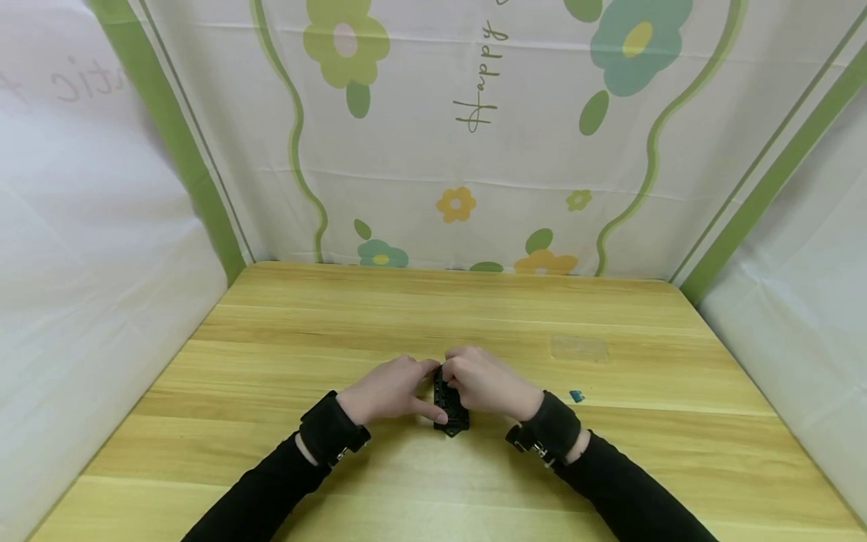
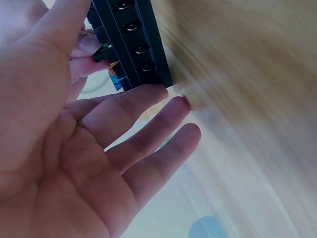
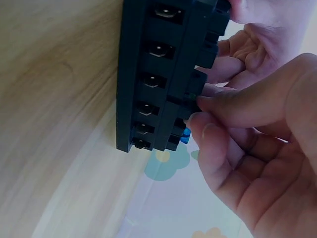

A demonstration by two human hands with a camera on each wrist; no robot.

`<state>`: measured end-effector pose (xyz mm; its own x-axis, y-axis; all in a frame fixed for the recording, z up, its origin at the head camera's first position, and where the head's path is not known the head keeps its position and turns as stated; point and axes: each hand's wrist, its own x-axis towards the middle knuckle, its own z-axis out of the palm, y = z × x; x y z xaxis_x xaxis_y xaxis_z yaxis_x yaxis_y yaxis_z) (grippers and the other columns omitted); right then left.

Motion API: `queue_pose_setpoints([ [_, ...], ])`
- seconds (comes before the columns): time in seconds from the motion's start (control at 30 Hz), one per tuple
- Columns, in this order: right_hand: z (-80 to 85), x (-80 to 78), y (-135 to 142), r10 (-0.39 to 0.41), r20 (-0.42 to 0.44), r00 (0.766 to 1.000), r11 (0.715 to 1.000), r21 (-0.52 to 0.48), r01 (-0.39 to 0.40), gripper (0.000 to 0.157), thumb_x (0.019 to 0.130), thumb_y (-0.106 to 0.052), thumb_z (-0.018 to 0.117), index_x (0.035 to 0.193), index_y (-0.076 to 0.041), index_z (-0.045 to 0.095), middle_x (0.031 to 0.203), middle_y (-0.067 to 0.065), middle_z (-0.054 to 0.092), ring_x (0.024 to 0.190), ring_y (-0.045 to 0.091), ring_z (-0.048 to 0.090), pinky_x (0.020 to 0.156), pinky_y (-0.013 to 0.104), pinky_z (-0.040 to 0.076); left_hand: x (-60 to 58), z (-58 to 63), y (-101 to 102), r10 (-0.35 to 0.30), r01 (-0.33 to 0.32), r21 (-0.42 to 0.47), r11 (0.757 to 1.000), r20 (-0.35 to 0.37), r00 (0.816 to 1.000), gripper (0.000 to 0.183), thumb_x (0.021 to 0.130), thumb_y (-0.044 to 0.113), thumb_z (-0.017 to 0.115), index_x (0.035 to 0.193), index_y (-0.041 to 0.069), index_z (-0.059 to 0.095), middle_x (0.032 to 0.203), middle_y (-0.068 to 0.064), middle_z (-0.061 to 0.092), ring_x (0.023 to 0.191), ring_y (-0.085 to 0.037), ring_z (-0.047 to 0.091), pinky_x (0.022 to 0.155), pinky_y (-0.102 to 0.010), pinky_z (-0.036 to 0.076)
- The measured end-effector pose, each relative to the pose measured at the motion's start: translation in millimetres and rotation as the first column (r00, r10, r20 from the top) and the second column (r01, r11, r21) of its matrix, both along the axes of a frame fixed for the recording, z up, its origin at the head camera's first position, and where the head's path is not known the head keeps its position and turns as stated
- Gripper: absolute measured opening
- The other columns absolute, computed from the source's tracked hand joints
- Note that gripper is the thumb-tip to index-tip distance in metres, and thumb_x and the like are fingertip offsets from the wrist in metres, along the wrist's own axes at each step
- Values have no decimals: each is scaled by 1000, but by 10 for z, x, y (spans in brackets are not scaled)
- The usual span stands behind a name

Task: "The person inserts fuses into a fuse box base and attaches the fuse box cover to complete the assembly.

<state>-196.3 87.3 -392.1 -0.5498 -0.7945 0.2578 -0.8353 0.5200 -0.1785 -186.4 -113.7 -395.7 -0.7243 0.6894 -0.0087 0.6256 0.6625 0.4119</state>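
Note:
A black fuse box (image 1: 447,403) with a row of metal terminals along its side stands on the table between both hands. My left hand (image 1: 389,390) holds it, thumb near the close end and index finger at the far end; the other fingers stretch out past it. Over the top of the box, thumb and index finger of my right hand (image 1: 489,384) pinch a small green fuse (image 2: 101,52), mostly hidden by the fingertips. A blue fuse (image 3: 185,135) shows at the box's far end, with an orange one (image 2: 114,67) beside it in the left wrist view.
On the wooden table (image 1: 305,316), a small blue piece (image 1: 576,395) lies right of my right wrist. Farther back lies a clear plastic cover (image 1: 579,348). White flowered cloth (image 1: 406,150) hangs behind the table and along both sides.

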Motion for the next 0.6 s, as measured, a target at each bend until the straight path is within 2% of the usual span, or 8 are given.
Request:
queue_pose_setpoints([
  [0.23,-9,-29,1,-5,34,999,1000,8,5,20,81,5,62,73,-12,64,73,-7,45,61,6,45,53,12,36,-7,-8,4,-8,8,4,1000,-12,1000,60,77,55,70,114,10,59,65,7,25,55,-8,27,52,-21,21],
  [0.6,23,-28,-13,19,46,999,1000,17,-20,21,79,9,61,70,-10,61,71,-5,41,60,7,35,52,14,28,-5,-12,7,1,-1,10,1000,2,1000,63,76,56,70,118,10,59,66,7,28,57,-8,30,54,-21,24],
])
